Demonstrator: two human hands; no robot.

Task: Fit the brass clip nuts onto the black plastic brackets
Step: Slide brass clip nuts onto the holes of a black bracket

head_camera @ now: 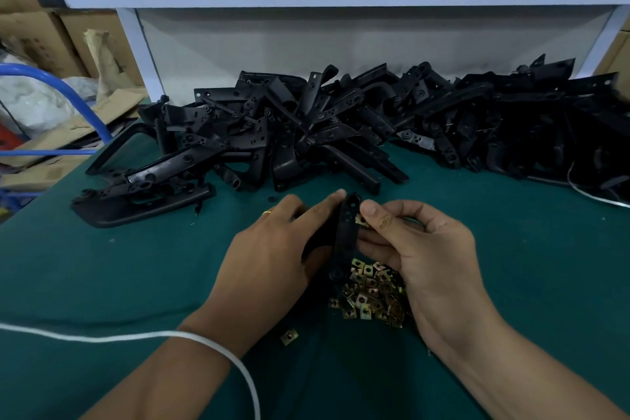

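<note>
**Clip nut going onto the bracket's edge**

The left hand point(269, 249) grips a black bracket point(347, 235) upright just above the nut heap point(371, 293), fingers wrapped behind it and the forefinger stretched up along its top end. The right hand point(419, 249) pinches one brass nut point(361, 220) between thumb and forefinger, holding it against the bracket's right edge, next to a hole near the top. Whether the nut is already seated cannot be told.

The bracket looks like light, rigid moulded plastic: it should take a firm squeeze without bending, so holding it by the middle, clear of the holed end, seems best. The nut is small, thin sprung metal, likely slick and easy to drop; pinching its flat faces and pushing it on squarely should keep it from twisting or springing off.

Beyond the heap, a big bracket pile point(306, 126) lies across the green mat point(119, 266). One stray nut point(289, 336) sits to the heap's lower left. A white cord point(136, 337) crosses the left forearm.
</note>
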